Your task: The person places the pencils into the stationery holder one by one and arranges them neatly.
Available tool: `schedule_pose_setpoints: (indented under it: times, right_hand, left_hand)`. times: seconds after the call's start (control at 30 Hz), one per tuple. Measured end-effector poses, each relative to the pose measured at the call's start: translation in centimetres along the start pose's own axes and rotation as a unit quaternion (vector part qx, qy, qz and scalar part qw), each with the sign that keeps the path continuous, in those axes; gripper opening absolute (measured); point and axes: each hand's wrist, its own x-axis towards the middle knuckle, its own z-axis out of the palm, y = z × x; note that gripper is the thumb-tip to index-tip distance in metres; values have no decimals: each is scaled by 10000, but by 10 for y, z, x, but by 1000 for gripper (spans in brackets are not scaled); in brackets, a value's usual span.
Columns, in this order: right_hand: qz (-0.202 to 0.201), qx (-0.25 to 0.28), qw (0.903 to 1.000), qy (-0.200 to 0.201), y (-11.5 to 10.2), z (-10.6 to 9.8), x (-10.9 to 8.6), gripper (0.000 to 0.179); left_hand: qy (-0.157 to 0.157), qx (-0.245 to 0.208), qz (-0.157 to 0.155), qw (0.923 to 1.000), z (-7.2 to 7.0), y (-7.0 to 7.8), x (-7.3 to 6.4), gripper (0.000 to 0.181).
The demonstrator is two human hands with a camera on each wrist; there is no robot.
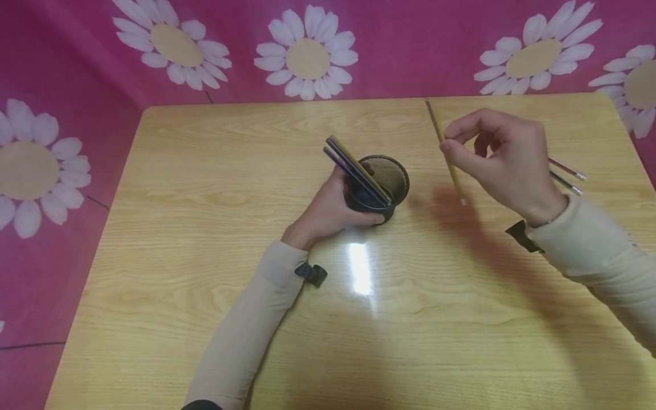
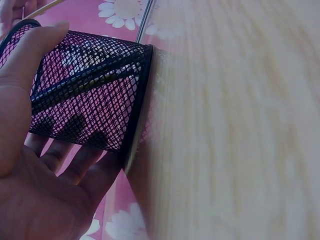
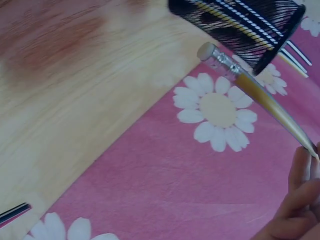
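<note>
My left hand [image 1: 330, 208] grips a black mesh pencil cup [image 2: 85, 85] round its side, the cup upright on the wooden table. Several pencils [image 1: 356, 171] lean inside it toward the left, their upper ends past the rim. To the right of the cup, my right hand [image 1: 504, 156] pinches a yellow pencil [image 1: 452, 165] between thumb and fingertips above the table. Its eraser end [image 3: 215, 55] points down and toward me; in the right wrist view that end overlaps the area near the cup. Two more pencils [image 1: 566, 171] lie on the table beyond the right hand, partly hidden by it.
The wooden table [image 1: 205, 188] reaches back to a pink cloth [image 1: 389, 45] with white daisies, which hangs behind and at the left. A bright light reflection [image 1: 361, 269] shows on the tabletop in front of the cup.
</note>
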Motion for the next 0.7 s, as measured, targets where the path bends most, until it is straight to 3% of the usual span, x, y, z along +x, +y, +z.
schedule_pose_setpoints:
  times: [0.37,0.7]
  right_hand:
    - [-156,868,9959,211,-25,7,9,9]
    - [-657,1246,9885,542,-38,15,23,15]
  left_hand:
    - [11,91,-37,10000,1,3,-1,101]
    - [37,-1,-2,10000,2,7,-3,102]
